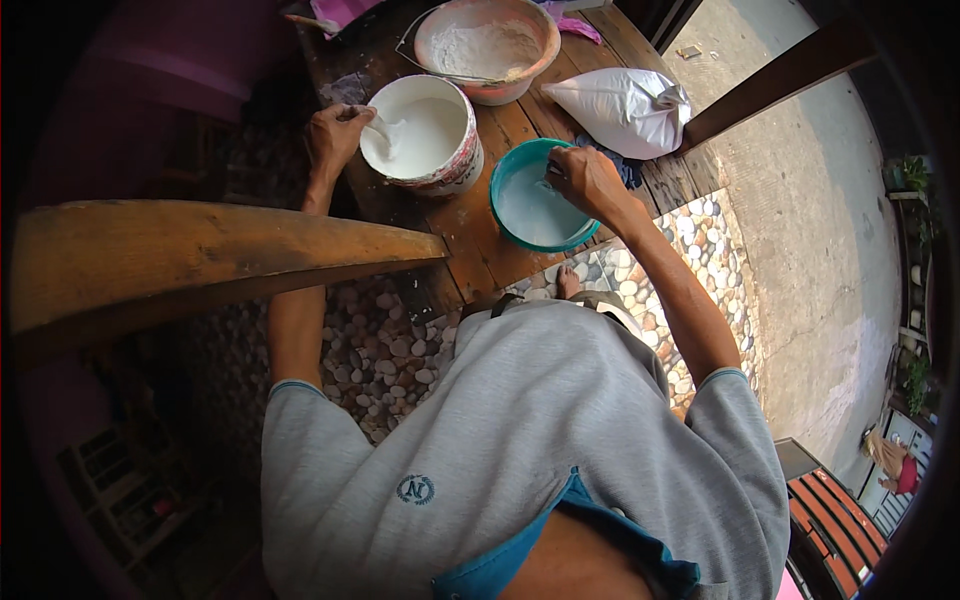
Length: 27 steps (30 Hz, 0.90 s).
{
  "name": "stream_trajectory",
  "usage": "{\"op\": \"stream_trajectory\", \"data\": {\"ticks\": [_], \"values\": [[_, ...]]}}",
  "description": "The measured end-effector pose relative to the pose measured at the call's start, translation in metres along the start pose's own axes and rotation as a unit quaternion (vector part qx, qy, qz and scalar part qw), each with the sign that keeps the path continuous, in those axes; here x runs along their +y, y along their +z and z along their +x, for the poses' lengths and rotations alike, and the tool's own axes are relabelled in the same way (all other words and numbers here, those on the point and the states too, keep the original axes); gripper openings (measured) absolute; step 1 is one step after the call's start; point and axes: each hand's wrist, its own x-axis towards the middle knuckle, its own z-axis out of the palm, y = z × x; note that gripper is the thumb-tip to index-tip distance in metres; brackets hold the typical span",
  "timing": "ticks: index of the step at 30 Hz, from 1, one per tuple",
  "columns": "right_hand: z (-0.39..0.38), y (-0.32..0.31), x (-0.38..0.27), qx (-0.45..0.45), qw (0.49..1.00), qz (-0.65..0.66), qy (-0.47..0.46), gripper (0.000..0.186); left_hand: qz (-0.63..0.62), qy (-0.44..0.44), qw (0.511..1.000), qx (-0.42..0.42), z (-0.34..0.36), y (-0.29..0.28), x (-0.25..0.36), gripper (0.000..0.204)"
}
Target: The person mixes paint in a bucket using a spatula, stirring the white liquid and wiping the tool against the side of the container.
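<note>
My left hand (335, 135) grips the handle of a scoop (381, 128) that dips into a white bucket (455, 172) of thick white liquid on the wooden table (470, 245). My right hand (587, 180) is closed over the far rim of a teal bowl (505, 215) that holds a shallow layer of white liquid; something thin and small seems pinched in its fingers, too small to identify. The bucket and the bowl stand side by side, nearly touching.
A pink basin (535, 65) of white powder stands behind the bucket. A tied white sack (620, 105) lies right of it. A curved wooden rail (200, 255) crosses the left side. Pebble paving (400, 350) lies below, a concrete yard (820, 250) to the right.
</note>
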Motion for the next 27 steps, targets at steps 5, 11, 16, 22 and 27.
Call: {"op": "stream_trajectory", "data": {"ticks": [5, 11, 16, 22, 27], "values": [[0.008, -0.002, 0.001, -0.067, 0.998, -0.004, 0.019, 0.017, 0.095, -0.021, 0.995, -0.008, -0.011, -0.005, 0.006, 0.031], [0.023, -0.004, 0.009, -0.099, 0.995, -0.008, 0.004, 0.018, 0.170, 0.011, 0.984, 0.056, -0.022, -0.004, -0.012, 0.070], [0.007, -0.005, 0.022, -0.127, 0.992, -0.001, -0.024, 0.019, -0.177, -0.245, 0.902, 0.307, -0.088, -0.014, 0.001, 0.059], [0.024, 0.018, 0.021, -0.108, 0.985, 0.063, -0.117, 0.021, -0.296, -0.213, 0.841, 0.400, -0.289, 0.071, 0.031, 0.026], [0.031, 0.009, 0.028, -0.108, 0.983, 0.033, -0.148, 0.021, -0.332, -0.237, 0.913, 0.020, -0.297, 0.119, 0.081, 0.050]]}}
